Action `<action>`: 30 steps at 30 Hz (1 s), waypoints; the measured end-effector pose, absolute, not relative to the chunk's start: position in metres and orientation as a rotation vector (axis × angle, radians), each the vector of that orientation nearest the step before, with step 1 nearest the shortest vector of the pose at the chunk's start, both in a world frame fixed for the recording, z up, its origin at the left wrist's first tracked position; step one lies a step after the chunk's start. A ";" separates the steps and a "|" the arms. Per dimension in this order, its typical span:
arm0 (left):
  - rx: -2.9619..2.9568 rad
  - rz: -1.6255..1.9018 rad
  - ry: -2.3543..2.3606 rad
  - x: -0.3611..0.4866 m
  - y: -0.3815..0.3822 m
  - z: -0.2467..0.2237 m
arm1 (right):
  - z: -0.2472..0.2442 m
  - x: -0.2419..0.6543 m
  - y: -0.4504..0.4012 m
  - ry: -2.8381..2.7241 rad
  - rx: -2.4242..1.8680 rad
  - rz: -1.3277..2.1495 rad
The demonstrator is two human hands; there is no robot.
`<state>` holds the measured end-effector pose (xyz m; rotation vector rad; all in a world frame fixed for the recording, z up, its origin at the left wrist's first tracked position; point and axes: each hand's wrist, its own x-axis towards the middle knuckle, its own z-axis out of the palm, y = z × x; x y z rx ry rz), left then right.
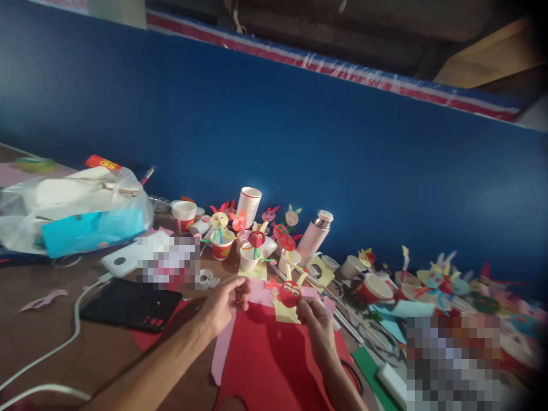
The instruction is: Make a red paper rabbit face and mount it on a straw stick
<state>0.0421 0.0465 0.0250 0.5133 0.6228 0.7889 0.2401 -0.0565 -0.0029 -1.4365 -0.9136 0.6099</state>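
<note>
My right hand (315, 322) pinches the edge of a red paper face (290, 294), which has yellow ears and pale eyes. Left of it, my left hand (228, 301) is raised with its fingers curled together; whatever they hold, if anything, is too small to make out. Under both hands lies a large sheet of red paper (265, 359), with a yellow paper piece (286, 313) and pink paper (259, 292) at its far end. Behind them, a paper cup (249, 258) carries another red paper face (257, 240) on a stick.
A black phone case (132, 305) and a white power bank (132, 254) with a cable lie to the left. Beyond them sits a stuffed plastic bag (141, 200). A pink thermos (314, 237) stands near the blue partition (274, 131). Several decorated cups crowd the right.
</note>
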 end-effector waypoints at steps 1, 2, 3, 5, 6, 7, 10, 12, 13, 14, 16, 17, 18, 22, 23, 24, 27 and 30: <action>0.524 0.796 0.618 0.039 0.051 0.025 | -0.005 0.240 -0.058 -0.908 -1.443 0.611; 0.538 0.803 0.616 0.036 0.055 0.024 | -0.006 0.240 -0.059 -0.905 -1.449 0.613; 0.562 0.817 0.609 0.033 0.060 0.023 | -0.007 0.240 -0.059 -0.905 -1.455 0.617; 0.622 0.851 0.626 0.027 0.069 0.021 | -0.008 0.240 -0.062 -0.914 -1.461 0.634; 0.652 0.865 0.640 0.025 0.072 0.020 | -0.008 0.240 -0.064 -0.919 -1.462 0.645; 0.683 0.884 0.655 0.022 0.075 0.020 | -0.009 0.240 -0.066 -0.922 -1.462 0.655; 0.798 0.919 0.675 0.016 0.081 0.021 | -0.013 0.239 -0.073 -0.916 -1.465 0.681; 0.882 0.929 0.677 0.014 0.083 0.021 | -0.018 0.237 -0.077 -0.906 -1.468 0.711; 0.921 0.933 0.678 0.013 0.084 0.020 | -0.022 0.235 -0.079 -0.902 -1.471 0.734; 0.952 0.938 0.681 0.012 0.086 0.020 | -0.025 0.234 -0.079 -0.900 -1.474 0.758; 1.003 0.941 0.683 0.009 0.090 0.018 | -0.030 0.231 -0.079 -0.899 -1.483 0.799; 1.023 0.945 0.681 0.007 0.092 0.017 | -0.032 0.230 -0.078 -0.902 -1.487 0.812; 1.037 0.951 0.678 0.005 0.095 0.016 | -0.034 0.229 -0.077 -0.907 -1.490 0.821; 1.069 0.978 0.681 -0.005 0.106 0.016 | -0.036 0.228 -0.072 -0.923 -1.501 0.835; 1.077 0.982 0.685 -0.008 0.109 0.016 | -0.036 0.228 -0.070 -0.922 -1.504 0.835; 1.087 0.987 0.691 -0.010 0.111 0.017 | -0.036 0.227 -0.068 -0.921 -1.508 0.836; 1.116 1.006 0.709 -0.015 0.115 0.020 | -0.035 0.223 -0.063 -0.915 -1.513 0.831; 1.115 1.023 0.716 -0.013 0.115 0.024 | -0.033 0.218 -0.058 -0.912 -1.513 0.820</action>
